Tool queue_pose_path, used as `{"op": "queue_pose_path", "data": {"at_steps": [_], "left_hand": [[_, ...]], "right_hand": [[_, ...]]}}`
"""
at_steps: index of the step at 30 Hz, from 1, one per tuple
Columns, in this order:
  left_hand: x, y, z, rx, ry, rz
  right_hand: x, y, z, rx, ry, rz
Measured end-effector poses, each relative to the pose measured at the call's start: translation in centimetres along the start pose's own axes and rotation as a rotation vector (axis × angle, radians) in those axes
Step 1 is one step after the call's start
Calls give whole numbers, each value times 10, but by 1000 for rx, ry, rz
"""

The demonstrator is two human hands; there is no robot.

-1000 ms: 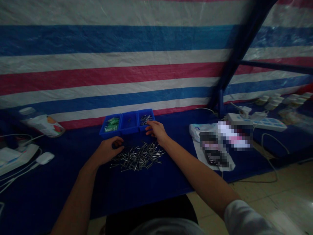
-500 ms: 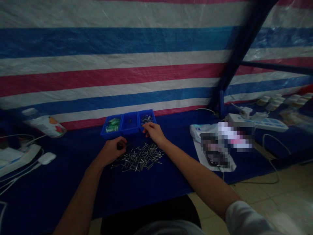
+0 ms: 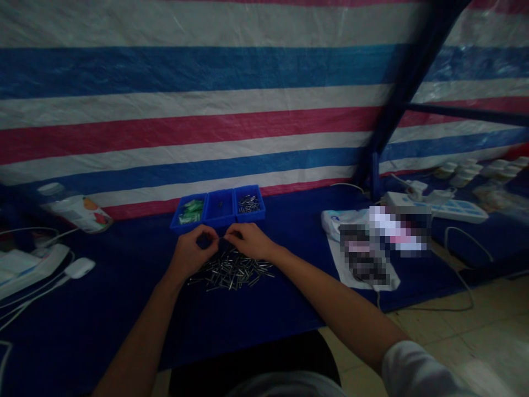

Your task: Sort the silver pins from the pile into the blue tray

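My left hand is closed in a pinch above the left part of a pile of thin metal pins or screws. Its thumb and finger almost meet the pinched fingertips of my right hand, which is closed too. A faint thin dark sliver shows between the fingertips, too small to name. Just behind the hands stands a row of three blue bins. Green packets fill the left bin, a small dark piece lies in the middle bin, and the right bin contains many small metal pieces.
Toward the left are a plastic bottle, a white power strip and cables. On the right, a white packet lies beside blurred-out items. Farther right are another power strip and several small jars. A striped sheet hangs behind.
My right hand has come back from the right bin, toward me and left, and its fingertips now meet those of my left hand. My left hand has shifted slightly right.
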State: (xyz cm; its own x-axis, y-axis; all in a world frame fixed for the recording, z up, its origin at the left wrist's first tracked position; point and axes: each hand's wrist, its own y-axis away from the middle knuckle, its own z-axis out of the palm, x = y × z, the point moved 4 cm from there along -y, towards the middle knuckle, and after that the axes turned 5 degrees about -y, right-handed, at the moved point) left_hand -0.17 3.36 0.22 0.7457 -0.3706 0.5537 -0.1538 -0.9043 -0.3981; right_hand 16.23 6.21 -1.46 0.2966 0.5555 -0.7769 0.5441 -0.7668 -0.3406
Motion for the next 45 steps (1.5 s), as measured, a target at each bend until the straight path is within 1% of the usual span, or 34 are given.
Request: {"op": "queue_pose_path", "data": {"at_steps": [6,13,19,22,25,27,33,36,39,45], "left_hand": [[-6,-1,4,3,124,-33],[-7,-1,6,-19,183,-64],[-3,0,5,-42,226,-95],[-3,0,7,-76,235,-127],[-4,0,9,-120,181,-154],[-4,0,10,-125,145,-161],[-3,-1,9,-153,94,-129],[-5,-2,6,-140,68,-122],[-10,-2,3,-104,68,-143],[-18,-2,1,-55,92,-161]], "right_hand": [[3,-1,-3,71,-196,79],[2,-3,-4,52,-310,159],[2,-3,-3,63,-277,124],[3,-3,-3,73,-240,101],[3,-3,-5,106,-236,95],[2,-3,-7,135,-243,96],[-2,-3,-9,180,-237,77],[-1,-4,-13,244,-287,101],[3,-5,-23,350,-411,157],[17,-2,-39,527,-643,394]]}}
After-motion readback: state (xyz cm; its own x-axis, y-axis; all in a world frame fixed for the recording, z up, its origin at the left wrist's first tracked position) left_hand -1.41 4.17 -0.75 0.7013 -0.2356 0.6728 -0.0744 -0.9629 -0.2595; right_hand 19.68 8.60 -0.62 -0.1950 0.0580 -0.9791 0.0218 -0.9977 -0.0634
